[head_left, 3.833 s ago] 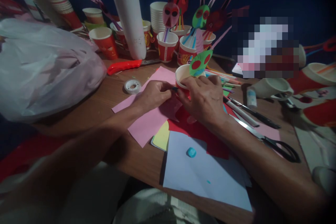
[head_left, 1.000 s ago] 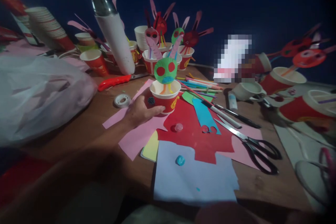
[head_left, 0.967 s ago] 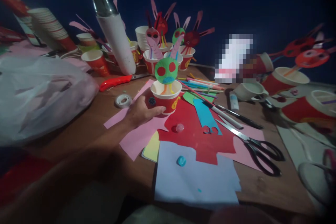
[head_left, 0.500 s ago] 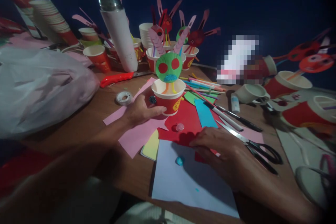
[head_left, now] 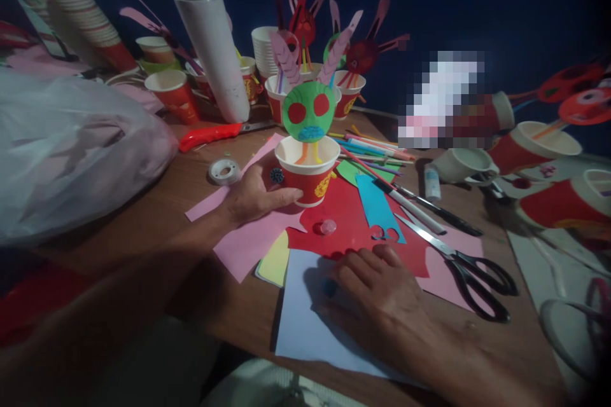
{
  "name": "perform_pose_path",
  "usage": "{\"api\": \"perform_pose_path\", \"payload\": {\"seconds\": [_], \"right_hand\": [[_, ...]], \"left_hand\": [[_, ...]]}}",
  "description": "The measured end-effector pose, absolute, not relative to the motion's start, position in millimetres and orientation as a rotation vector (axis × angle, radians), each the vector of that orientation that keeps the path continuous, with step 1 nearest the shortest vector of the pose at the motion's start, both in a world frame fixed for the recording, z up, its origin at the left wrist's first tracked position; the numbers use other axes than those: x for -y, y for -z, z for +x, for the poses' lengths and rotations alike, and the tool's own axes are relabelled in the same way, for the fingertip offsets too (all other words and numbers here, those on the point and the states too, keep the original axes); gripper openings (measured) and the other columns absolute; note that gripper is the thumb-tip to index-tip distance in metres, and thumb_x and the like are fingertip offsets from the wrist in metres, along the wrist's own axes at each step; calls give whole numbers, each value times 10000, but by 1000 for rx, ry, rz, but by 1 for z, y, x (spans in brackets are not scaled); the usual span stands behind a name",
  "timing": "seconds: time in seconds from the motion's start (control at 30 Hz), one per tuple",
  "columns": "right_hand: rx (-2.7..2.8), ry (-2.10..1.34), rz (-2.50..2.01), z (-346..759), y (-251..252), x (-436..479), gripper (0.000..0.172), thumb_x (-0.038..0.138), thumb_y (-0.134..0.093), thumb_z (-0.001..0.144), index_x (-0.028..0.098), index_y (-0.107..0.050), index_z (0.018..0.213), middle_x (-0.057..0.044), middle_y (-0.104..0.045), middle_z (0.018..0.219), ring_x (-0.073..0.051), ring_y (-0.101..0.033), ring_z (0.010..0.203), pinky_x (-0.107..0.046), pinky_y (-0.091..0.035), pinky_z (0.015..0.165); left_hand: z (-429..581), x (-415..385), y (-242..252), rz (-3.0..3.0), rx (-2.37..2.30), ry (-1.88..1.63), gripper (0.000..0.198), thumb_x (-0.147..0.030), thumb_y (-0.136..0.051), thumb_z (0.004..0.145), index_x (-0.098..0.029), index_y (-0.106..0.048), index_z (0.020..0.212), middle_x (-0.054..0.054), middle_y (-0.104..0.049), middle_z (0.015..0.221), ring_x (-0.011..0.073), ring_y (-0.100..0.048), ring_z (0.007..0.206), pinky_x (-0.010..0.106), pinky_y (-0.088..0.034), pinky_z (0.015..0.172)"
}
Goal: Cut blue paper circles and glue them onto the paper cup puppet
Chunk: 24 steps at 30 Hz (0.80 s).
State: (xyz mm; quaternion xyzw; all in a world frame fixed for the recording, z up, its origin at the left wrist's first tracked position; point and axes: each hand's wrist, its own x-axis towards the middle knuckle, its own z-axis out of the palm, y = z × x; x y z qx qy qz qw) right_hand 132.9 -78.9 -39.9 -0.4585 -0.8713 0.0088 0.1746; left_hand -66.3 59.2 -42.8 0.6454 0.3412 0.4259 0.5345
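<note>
My left hand (head_left: 258, 197) is closed on the side of a red paper cup (head_left: 305, 186), thumb along its front. Standing in the cup on orange and yellow straws is a green paper face (head_left: 308, 112) with red eyes, a blue mouth and pleated pink ears. My right hand (head_left: 377, 289) is low over a white sheet of paper (head_left: 298, 324), thumb and bent fingers apart around a small blue lump (head_left: 329, 286) in shadow. A clear pinkish blob (head_left: 328, 226) lies on the red paper (head_left: 305, 238) between the hands.
Scissors (head_left: 458, 257), a cut blue strip (head_left: 377, 203) and pens are at the right. A roll of tape (head_left: 224, 172), a red-handled cutter (head_left: 210, 137) and a plastic bag (head_left: 71, 159) are at the left. A tall flask (head_left: 210, 51) and several decorated cups stand behind.
My right hand has moved left and down from the red paper to the blue lump, uncovering the end of the blue strip. My left hand stays at the cup.
</note>
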Motion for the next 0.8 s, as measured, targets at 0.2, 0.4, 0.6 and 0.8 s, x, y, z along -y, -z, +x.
{"api": "perform_pose_path", "payload": {"seconds": [0.2, 0.4, 0.6, 0.8], "right_hand": [[2503, 59, -1288, 129, 43, 81, 84, 221, -564, 799, 175, -616, 751, -57, -650, 765, -192, -527, 655, -375, -305, 680], [2460, 59, -1298, 132, 47, 84, 112, 134, -524, 783, 169, -608, 716, -44, -619, 688, -189, -512, 626, -368, -305, 670], [2309, -372, -1333, 145, 31, 74, 143, 140, -482, 819, 174, -609, 764, -17, -612, 674, -158, -521, 620, -330, -324, 665], [1654, -1090, -1468, 157, 7, 34, 153, 275, -512, 842, 180, -589, 752, 7, -606, 716, -115, -537, 662, -240, -383, 616]], "left_hand": [[-68, -61, 44, 1547, -796, -1013, 592, -247, -747, 653, -192, -536, 1204, 84, -623, 1144, 230, -585, 1053, 319, -495, 901], [-68, -63, 45, 1539, -738, -1022, 577, -240, -748, 655, -192, -540, 1191, 80, -641, 1095, 224, -600, 1020, 316, -511, 867], [-71, -63, 46, 1539, -752, -1003, 563, -245, -742, 659, -186, -544, 1182, 79, -646, 1099, 245, -599, 1027, 339, -504, 880], [-71, -59, 43, 1506, -812, -945, 565, -258, -737, 652, -138, -547, 1170, 132, -637, 1121, 296, -597, 1036, 393, -509, 875]]}}
